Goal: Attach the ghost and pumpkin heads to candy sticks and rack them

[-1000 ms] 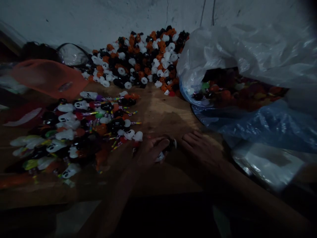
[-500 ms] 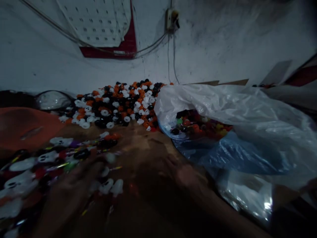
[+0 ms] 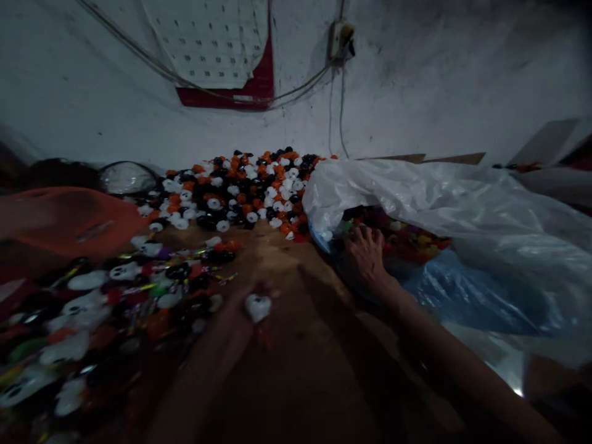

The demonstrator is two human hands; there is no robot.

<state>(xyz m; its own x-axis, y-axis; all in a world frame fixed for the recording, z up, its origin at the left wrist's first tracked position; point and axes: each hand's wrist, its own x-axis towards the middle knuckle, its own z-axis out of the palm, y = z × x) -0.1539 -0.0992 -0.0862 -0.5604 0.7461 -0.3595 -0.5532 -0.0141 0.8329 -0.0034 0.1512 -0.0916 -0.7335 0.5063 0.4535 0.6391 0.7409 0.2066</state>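
In the dim head view, my left hand (image 3: pixel 238 320) is over the wooden table, its fingers closed around a small white plastic piece (image 3: pixel 258 307) with a dark mark. A blurred reddish piece (image 3: pixel 264 338) shows just below it. My right hand (image 3: pixel 367 256) reaches into the mouth of a clear and blue plastic bag (image 3: pixel 462 185), palm down, with its curved fingers apart. Its fingertips are at the small colourful pieces (image 3: pixel 411 240) inside, and nothing shows in its grasp. Left of my left hand lies a spread of assembled ghost and pumpkin novelties (image 3: pixel 124 271).
A heap of white, orange and black pieces (image 3: pixel 231 194) stands against the wall. An orange plastic container or bag (image 3: pixel 92 222) is at the left, with what looks like another person's blurred arm (image 3: pixel 21 216) by it. A calendar (image 3: pixel 208 49) and a socket with cables (image 3: pixel 341 42) are on the wall.
My right hand has moved up and forward from the table into the bag's mouth. My left hand has moved right, away from the novelties, and the white piece now shows in it.
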